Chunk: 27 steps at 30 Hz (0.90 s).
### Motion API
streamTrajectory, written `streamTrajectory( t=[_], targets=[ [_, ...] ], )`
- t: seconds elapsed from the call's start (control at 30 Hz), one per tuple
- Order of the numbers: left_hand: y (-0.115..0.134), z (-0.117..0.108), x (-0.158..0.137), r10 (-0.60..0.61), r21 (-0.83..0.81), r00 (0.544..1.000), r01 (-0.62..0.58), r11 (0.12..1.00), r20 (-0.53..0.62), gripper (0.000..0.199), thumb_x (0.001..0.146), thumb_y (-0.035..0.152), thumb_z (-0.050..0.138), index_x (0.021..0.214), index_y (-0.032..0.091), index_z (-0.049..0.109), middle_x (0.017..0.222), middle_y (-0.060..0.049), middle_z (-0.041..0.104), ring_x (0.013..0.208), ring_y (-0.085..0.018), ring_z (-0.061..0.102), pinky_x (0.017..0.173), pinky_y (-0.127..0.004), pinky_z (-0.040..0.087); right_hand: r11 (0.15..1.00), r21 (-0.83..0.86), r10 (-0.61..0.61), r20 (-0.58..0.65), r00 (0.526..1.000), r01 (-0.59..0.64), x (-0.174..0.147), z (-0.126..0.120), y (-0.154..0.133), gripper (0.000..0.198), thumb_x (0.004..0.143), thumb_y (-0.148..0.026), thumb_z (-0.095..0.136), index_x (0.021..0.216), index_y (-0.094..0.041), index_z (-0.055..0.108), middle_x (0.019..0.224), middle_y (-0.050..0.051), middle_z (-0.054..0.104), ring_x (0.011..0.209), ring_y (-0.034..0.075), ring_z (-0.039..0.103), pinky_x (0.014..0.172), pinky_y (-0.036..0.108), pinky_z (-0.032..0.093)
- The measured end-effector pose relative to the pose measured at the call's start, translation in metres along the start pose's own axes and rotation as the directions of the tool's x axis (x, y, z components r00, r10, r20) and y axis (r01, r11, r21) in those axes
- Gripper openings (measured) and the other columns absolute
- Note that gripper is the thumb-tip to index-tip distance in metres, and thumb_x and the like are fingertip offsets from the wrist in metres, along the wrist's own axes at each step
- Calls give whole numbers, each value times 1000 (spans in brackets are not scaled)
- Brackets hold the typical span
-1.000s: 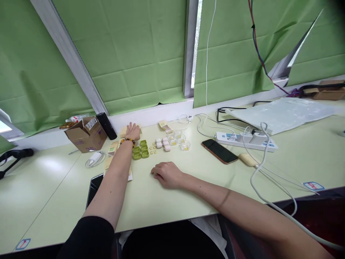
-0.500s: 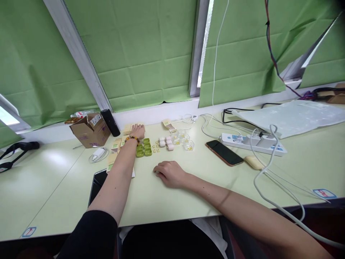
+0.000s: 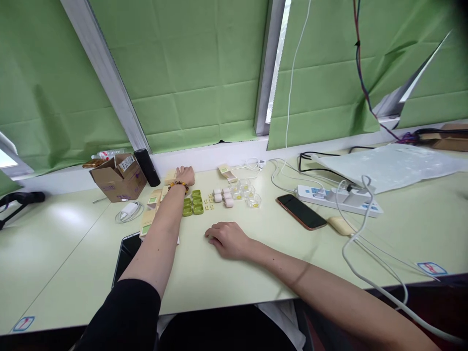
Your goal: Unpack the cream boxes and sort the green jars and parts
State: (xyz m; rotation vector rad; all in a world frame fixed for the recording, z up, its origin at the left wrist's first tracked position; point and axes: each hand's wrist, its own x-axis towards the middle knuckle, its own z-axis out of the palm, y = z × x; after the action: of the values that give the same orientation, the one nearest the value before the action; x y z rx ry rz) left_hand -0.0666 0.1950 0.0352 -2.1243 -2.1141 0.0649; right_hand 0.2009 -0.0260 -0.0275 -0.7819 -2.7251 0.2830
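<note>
Under left hand (image 3: 185, 174), pale box (image 3: 170, 176)

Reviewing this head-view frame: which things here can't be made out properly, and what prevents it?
- Left hand: lies on a pale box at the far edge; whether it grips it is too small to tell.
- Right hand: fingertips curl down onto the table, undersides hidden.
- Clear cups: yellow contents too small to identify.
- Dark tablet: partly covered by the left forearm.
- White cable: cut off at the right edge.
</note>
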Motion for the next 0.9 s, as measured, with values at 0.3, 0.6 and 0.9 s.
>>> streamTrajectory(
  t=[0.3, 0.6, 0.9],
  targets=[
    [0, 7, -10, 20, 3, 997, -19, 1000, -70, 58, 82, 18, 62, 137, 9, 49, 147, -27, 46, 145, -44, 33, 121, -62, 19, 1000, 10, -4, 13, 1000, 3, 1, -1, 0, 24, 100, -22, 56, 119, -22, 70, 108, 7, 77, 95, 22, 70, 69, 29, 37],
    [11, -2, -30, 84, -58, 961, -102, 993, -265, 45, 82, 11, 61, 125, 10, 50, 118, -21, 63, 127, -39, 50, 116, -58, 28, 1000, -13, -12, 6, 1000, 12, 2, -1, -1, 25, 101, -24, 53, 120, -22, 70, 107, 7, 77, 93, 22, 69, 70, 30, 39],
    [42, -44, -81, 150, -240, 802, -343, 908, -577, 51, 92, 9, 54, 140, 16, 37, 136, -21, 55, 127, -33, 53, 104, -51, 50, 1000, -26, -2, -2, 1000, 2, 0, -3, 1, 23, 101, -26, 54, 115, -23, 71, 104, 7, 76, 92, 21, 68, 68, 29, 36]
  ],
)
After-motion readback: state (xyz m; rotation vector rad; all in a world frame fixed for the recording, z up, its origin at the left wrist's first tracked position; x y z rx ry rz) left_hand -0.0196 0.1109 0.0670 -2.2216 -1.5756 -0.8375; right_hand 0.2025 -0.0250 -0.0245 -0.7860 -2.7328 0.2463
